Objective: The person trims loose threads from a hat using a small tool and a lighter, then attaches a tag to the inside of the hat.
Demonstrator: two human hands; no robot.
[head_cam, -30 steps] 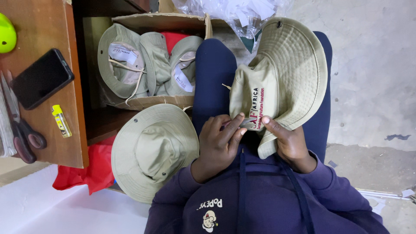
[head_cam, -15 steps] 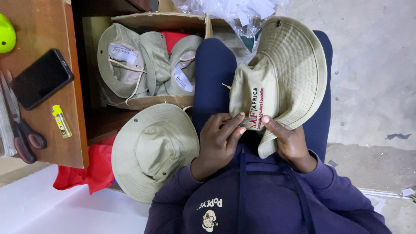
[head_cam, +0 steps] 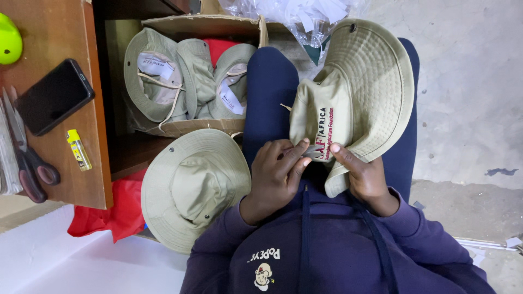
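Bare grey concrete floor (head_cam: 468, 81), a bit stained and cracked. Brown wooden desk (head_cam: 60, 32) sits off to the left, light's pretty even.

A khaki wide-brimmed bucket hat (head_cam: 348, 98) lies across the seated person's lap, right of centre, tipped on its side with the crown facing left and the stitched brim fanned out to the right. Red and dark embroidery runs along the crown's near edge, pinched between both thumbs.
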